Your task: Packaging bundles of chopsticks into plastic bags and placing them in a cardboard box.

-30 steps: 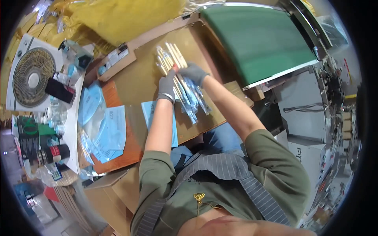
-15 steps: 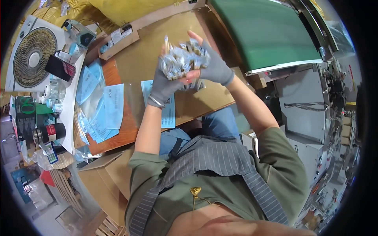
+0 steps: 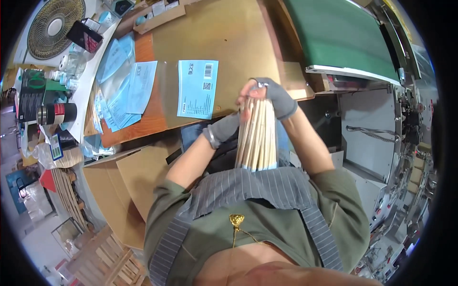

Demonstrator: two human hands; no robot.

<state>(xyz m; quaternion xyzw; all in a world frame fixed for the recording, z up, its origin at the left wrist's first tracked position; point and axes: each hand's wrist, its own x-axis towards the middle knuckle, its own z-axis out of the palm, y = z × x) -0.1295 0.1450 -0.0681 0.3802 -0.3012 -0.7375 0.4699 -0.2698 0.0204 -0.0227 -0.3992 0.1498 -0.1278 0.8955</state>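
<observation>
The hands have come back off the cardboard-covered table [image 3: 224, 38] and dropped toward the body, and the bundle that was lifted over the tabletop now hangs below its near edge, in front of the striped apron [image 3: 248, 190]. Biggest thing up top: the green conveyor belt [image 3: 343, 33] at the upper right, just beside the table. On the left of the table lies a loose pile of light blue sleeves [image 3: 119, 86], and one light blue sleeve [image 3: 197, 89] lies apart from it near the table's front edge. Now the bundle of wrapped chopsticks [image 3: 258, 136], upright, its blue-tipped ends pointing down at the apron. The right hand [image 3: 272, 97], in a grey fingerless glove, is closed around the top of the bundle. The left hand [image 3: 229, 126], gloved too, presses against the bundle's left side; whether its fingers wrap it I cannot tell.
</observation>
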